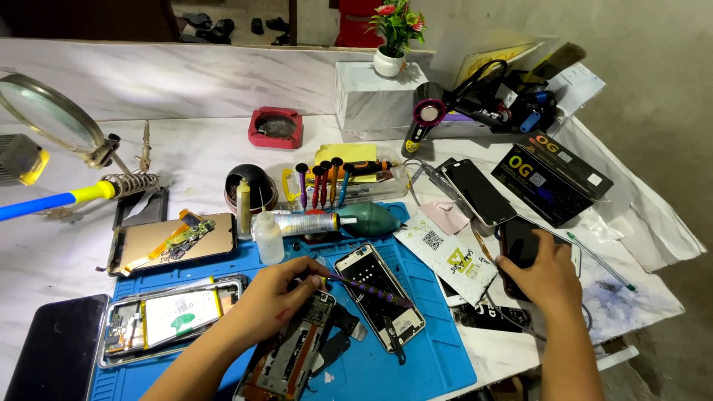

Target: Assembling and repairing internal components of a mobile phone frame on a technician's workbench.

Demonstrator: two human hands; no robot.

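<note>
My left hand (276, 297) grips a purple-handled screwdriver (371, 291) that lies slanted over an opened phone frame (380, 297) on the blue work mat (431, 349). Beneath the hand lies another disassembled phone body (286, 360). My right hand (544, 276) rests on a dark phone (518, 245) at the right of the mat, fingers curled over its lower end.
An opened phone with battery (167, 315) and a gold back panel (174, 241) lie left. A screwdriver rack (323, 182), glue tube (304, 223), small bottle (269, 238), green blower (371, 220), black box (551, 177), magnifier (48, 115) and a dark screen (56, 345) surround the mat.
</note>
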